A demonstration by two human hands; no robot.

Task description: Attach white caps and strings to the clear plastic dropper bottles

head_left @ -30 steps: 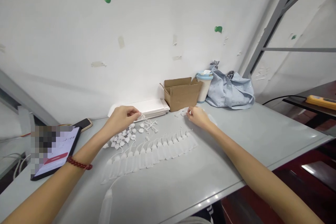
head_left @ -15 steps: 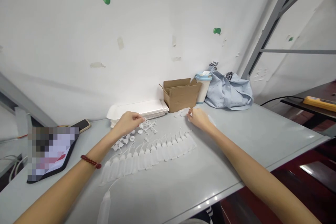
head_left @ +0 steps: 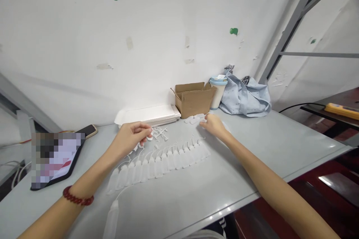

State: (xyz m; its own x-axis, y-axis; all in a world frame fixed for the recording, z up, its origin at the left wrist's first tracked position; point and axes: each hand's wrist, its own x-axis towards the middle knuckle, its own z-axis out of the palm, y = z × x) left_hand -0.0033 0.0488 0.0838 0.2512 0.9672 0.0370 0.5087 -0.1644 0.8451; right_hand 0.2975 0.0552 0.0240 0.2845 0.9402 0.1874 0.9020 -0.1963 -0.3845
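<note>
At the far left of the smooth, grey, faintly glossy tabletop (head_left: 174, 198), a dark-edged tablet (head_left: 76, 161) is seen, its flat screen largely blurred into blocks. A bracelet (head_left: 77, 197) of round, dark red beads is worn on the left wrist. Beyond the tablet, a slim phone (head_left: 90, 131) with rounded corners and a pale edge is laid flat. Nearer the front, a single translucent, milky tube (head_left: 111, 218) is set apart, and from its narrow tip a thin, curved strand is drawn out.

The fingers of the left hand (head_left: 134, 135) are curled, with thumb and forefinger brought close at the tips; whether a small white piece is pinched there cannot be told. White, cap-like pieces (head_left: 137, 147) are partly hidden beneath it. Behind, smooth white card (head_left: 146, 115) is stacked flat. Similar tubes (head_left: 158, 166) are lined up side by side in a slanting row, and thin, stick-like white bits (head_left: 160, 133) are scattered beyond.

An open box (head_left: 196, 104) of brown corrugated cardboard is placed near the wall, with small, pale, translucent pieces (head_left: 193, 119) strewn before it. Beside these, the fingers of the right hand (head_left: 213, 126) are bent inward; whether anything is gripped cannot be made out. Behind, a tapered cream cup (head_left: 217, 95) with a blue lid and a crumpled, light blue cloth bag (head_left: 246, 99) are stood together.
</note>
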